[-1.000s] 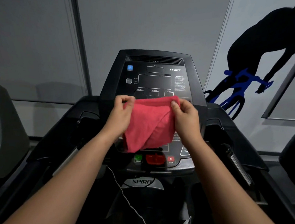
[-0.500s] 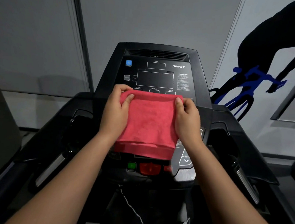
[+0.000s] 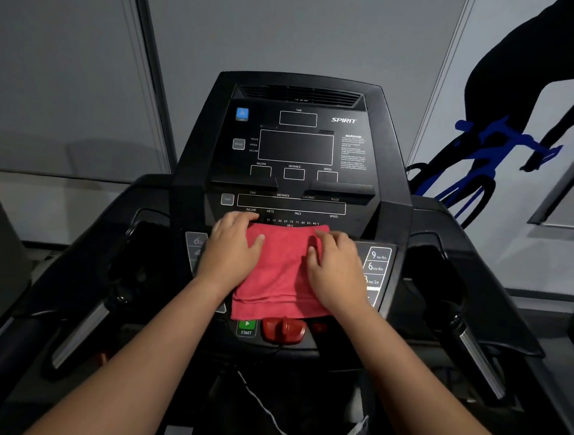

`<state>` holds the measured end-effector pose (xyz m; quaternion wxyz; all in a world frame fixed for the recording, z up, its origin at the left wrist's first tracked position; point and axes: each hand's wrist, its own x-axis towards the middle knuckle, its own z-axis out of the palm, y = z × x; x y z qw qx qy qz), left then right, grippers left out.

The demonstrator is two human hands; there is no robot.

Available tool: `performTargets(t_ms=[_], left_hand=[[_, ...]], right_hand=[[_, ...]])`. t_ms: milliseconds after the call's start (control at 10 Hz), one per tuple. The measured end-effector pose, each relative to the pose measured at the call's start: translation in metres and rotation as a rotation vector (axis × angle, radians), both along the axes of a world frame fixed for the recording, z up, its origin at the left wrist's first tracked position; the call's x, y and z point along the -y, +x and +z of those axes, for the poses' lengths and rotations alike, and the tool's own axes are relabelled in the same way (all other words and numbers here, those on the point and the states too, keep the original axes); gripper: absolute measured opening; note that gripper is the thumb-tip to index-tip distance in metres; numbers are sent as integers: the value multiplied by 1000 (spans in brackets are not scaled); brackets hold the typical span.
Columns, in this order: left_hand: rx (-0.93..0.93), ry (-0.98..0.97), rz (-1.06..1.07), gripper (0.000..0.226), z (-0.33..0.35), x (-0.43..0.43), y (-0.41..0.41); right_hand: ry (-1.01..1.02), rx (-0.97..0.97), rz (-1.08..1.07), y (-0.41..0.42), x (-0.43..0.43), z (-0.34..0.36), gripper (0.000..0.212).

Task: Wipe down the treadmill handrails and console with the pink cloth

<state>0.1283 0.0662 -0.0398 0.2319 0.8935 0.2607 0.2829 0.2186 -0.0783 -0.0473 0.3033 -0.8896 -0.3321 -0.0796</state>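
The folded pink cloth is being pressed flat on the lower panel of the console, its long axis running away from the person. It is being pinned at either side by the left hand and right hand, fingers nearly straight, nothing gripped. The displays are lying directly beyond the cloth, with the left handrail and right handrail outboard. Being read: SPIRIT, START, INCLINE, DISTANCE, SPEED, WARNING.

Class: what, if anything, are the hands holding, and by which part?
The pink cloth, pressed flat on the console, not gripped: left hand on its left edge, right hand on its right side.
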Motion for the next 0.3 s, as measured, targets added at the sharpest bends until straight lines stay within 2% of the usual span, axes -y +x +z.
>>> performTargets(t_ms=[300], left_hand=[[-45, 20, -87, 23, 21, 9, -15]], right_hand=[[69, -12, 97, -19, 13, 31, 46]])
